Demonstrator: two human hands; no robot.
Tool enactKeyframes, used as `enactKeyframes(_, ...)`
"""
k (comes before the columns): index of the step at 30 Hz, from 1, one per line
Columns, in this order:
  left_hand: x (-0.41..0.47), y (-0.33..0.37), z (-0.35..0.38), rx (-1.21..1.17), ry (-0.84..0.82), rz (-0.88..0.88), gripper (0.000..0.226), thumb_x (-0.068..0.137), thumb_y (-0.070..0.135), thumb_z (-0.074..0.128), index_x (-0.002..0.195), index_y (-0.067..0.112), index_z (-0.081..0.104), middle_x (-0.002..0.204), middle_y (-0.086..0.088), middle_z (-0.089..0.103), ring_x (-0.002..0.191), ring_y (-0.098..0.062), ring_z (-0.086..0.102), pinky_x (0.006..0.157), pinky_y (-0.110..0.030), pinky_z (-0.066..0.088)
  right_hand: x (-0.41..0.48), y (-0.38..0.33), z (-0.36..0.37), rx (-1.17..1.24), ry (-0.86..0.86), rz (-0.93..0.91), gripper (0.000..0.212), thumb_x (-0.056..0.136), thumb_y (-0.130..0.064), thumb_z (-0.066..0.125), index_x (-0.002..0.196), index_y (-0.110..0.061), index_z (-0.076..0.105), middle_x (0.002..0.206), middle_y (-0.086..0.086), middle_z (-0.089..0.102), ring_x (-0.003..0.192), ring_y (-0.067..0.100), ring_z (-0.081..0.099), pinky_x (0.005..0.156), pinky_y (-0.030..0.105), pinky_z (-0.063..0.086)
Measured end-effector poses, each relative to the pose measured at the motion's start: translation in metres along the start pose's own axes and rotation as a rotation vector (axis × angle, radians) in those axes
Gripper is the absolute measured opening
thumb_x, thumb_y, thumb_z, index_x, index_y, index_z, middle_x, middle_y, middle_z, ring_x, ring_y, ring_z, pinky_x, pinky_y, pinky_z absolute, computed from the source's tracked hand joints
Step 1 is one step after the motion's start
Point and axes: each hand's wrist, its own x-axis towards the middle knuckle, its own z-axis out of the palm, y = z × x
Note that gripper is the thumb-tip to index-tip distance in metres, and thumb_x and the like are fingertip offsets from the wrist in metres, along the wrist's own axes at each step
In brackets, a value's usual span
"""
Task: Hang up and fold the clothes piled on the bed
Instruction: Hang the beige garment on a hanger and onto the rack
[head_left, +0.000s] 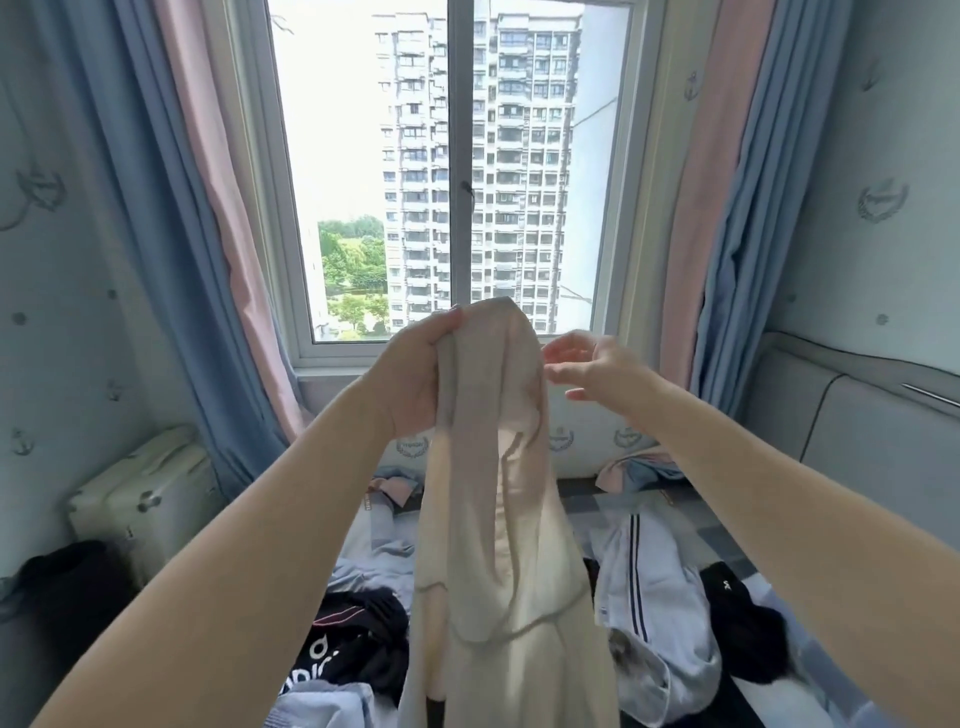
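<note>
Gripping cream garment (498, 519) aloft, left hand (410, 374), right hand (597, 369) beside

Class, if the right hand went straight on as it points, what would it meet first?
Most likely the thin cream fabric garment held up by the left hand; the right hand points at its upper part, though depth is unclear.

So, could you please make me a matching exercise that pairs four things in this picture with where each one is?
Things:
1. cream garment
2. black top with white lettering
3. white garment with dark stripes
4. pale suitcase

Places:
A. beside the left blue curtain
B. on the bed, right of the cream garment
C. gripped by the left hand, hanging down
D. on the bed, left of the cream garment

Pairs: 1-C, 2-D, 3-B, 4-A
</note>
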Motion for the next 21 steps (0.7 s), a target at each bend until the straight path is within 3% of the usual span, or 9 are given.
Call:
enactKeyframes(3,0.003,0.003,0.008,0.002,-0.06,0.055,0.041,0.096,0.044,0.058,0.083,0.014,0.083,0.082,-0.004,0.076,0.074,-0.02,0.074,0.063,-0.031,0.059,-0.019,-0.007,0.013,0.158,0.207,-0.179,0.005,0.094,-0.012,0.067,0.098,-0.013,0.064,0.085,0.001,0.071,0.071,0.016,0.068,0.069,0.031,0.06)
enactKeyframes(6,0.004,0.004,0.017,0.156,-0.117,0.103,0.057,0.094,0.063,0.05,0.069,0.023,0.081,0.064,0.006,0.068,0.06,-0.009,0.067,0.061,-0.021,0.054,-0.034,-0.008,0.032,0.154,0.205,-0.282,0.01,0.093,-0.014,0.069,0.094,-0.013,0.059,0.078,-0.006,0.068,0.06,0.015,0.064,0.056,0.031,0.058)
enactKeyframes(9,0.005,0.003,0.03,0.441,-0.078,0.106,0.072,0.074,0.081,0.046,0.102,0.023,0.077,0.093,0.006,0.072,0.087,-0.005,0.068,0.082,-0.022,0.047,-0.04,-0.005,0.059,0.128,0.061,-0.236,0.036,0.082,-0.031,0.08,0.107,-0.028,0.055,0.102,-0.012,0.066,0.082,0.002,0.069,0.065,0.024,0.059)
enactKeyframes(11,0.005,0.002,0.038,0.591,-0.088,0.079,0.092,0.068,0.086,0.041,0.133,0.023,0.059,0.123,0.009,0.063,0.1,0.008,0.061,0.08,-0.015,0.043,-0.037,-0.001,0.075,0.119,0.031,-0.167,0.055,0.071,-0.047,0.082,0.114,-0.039,0.05,0.113,-0.016,0.063,0.097,0.001,0.066,0.078,0.023,0.057)
enactKeyframes(14,0.003,-0.001,0.045,0.701,-0.138,0.085,0.099,0.066,0.09,0.032,0.149,0.036,0.038,0.112,0.029,0.046,0.089,0.023,0.046,0.088,-0.014,0.031,-0.027,0.005,0.085,0.078,0.151,-0.072,0.022,0.082,-0.04,0.072,0.099,-0.04,0.058,0.1,-0.015,0.067,0.089,0.008,0.068,0.073,0.026,0.055)
enactKeyframes(16,0.002,-0.002,0.045,0.74,-0.162,0.082,0.084,0.07,0.09,0.032,0.136,0.042,0.047,0.095,0.033,0.043,0.071,0.028,0.049,0.079,-0.006,0.035,-0.024,0.007,0.081,-0.001,0.22,-0.062,0.01,0.089,-0.028,0.059,0.083,-0.029,0.067,0.073,-0.014,0.068,0.066,0.005,0.063,0.056,0.017,0.047)
enactKeyframes(18,0.0,-0.002,0.041,0.788,-0.145,0.126,0.054,0.092,0.072,0.035,0.107,0.028,0.061,0.092,0.017,0.053,0.068,0.017,0.056,0.071,-0.006,0.044,-0.023,0.01,0.073,-0.002,0.248,-0.075,0.021,0.089,-0.021,0.053,0.076,-0.023,0.069,0.06,-0.011,0.066,0.054,0.001,0.059,0.048,0.015,0.044)
enactKeyframes(19,0.002,-0.002,0.035,0.863,-0.157,0.169,0.052,0.102,0.059,0.035,0.105,0.016,0.066,0.099,0.006,0.058,0.081,0.009,0.06,0.08,-0.013,0.048,-0.023,0.011,0.068,0.038,0.249,-0.071,0.021,0.091,-0.016,0.052,0.078,-0.02,0.069,0.061,-0.008,0.067,0.056,0.004,0.062,0.05,0.018,0.049)
enactKeyframes(21,0.003,-0.005,0.016,1.205,-0.174,0.218,0.046,0.103,0.053,0.042,0.127,0.02,0.064,0.126,-0.002,0.061,0.114,-0.01,0.058,0.1,-0.029,0.045,-0.022,0.014,0.056,0.125,0.262,-0.077,0.024,0.093,-0.003,0.048,0.084,-0.014,0.067,0.062,-0.002,0.067,0.056,0.014,0.066,0.05,0.027,0.055)
